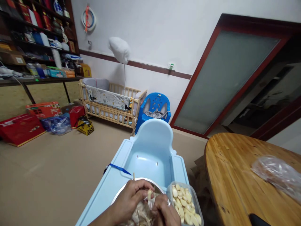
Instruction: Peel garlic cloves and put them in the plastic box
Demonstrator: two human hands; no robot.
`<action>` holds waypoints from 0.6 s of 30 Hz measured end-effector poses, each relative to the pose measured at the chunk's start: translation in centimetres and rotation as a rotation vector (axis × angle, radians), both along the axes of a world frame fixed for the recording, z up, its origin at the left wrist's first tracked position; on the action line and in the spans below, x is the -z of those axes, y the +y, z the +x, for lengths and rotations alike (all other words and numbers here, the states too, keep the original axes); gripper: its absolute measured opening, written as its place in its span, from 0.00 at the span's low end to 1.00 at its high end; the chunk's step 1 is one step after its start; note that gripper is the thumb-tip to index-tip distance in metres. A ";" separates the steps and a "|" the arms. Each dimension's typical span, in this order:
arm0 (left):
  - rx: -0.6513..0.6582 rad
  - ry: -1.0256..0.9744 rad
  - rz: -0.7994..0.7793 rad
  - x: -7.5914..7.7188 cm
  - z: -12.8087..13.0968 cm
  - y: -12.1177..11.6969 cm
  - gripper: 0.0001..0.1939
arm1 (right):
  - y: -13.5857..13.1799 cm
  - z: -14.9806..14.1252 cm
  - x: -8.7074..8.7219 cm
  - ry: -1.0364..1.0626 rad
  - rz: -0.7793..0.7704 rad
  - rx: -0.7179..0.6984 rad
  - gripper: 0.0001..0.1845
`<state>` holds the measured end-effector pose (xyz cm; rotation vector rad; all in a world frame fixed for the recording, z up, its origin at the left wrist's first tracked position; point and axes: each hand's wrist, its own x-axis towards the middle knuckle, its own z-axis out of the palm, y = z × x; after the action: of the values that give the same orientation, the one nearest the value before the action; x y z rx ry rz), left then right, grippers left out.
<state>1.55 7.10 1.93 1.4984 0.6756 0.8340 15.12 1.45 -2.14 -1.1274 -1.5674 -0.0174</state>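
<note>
My left hand (131,196) is closed, pinching a garlic clove (150,194) between thumb and fingertips. Opposite it, my right hand (166,209), with a ring on one finger, pinches the pale papery garlic skin (151,203) hanging from that clove. Both hands are over a metal bowl (157,185) holding loose garlic skins (140,216). Just right of my right hand, a clear plastic container (198,205) is filled with peeled garlic cloves (184,202). A thin wooden stick (134,176) pokes up behind my left hand; its lower end is hidden.
The bowl rests on a light blue child's chair (180,169) with a blue strap (121,169). On the right stands a wooden table (225,163) bearing a plastic bag (277,175). Behind are a blue chair (155,102) and a crib (110,116); bags and boxes lie left.
</note>
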 end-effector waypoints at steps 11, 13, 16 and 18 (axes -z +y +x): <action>-0.081 -0.189 -0.187 0.5 -0.2 1.0 0.13 | 0.0 0.7 0.0 -0.056 -0.044 -0.139 0.19; -0.085 -0.157 -0.170 0.4 -0.4 1.1 0.12 | -0.1 1.1 -0.2 -0.072 -0.102 -0.128 0.16; -0.085 -0.037 -0.082 0.1 -0.6 1.2 0.09 | -0.1 1.8 -1.0 -0.120 -0.188 -0.154 0.10; -0.090 0.034 -0.029 -0.1 -0.8 1.1 0.09 | 0.0 2.0 -1.4 -0.167 -0.232 -0.195 0.11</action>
<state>0.80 8.24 2.01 1.4677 0.7820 0.8650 17.16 1.42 -0.75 -1.1699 -1.8599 0.2109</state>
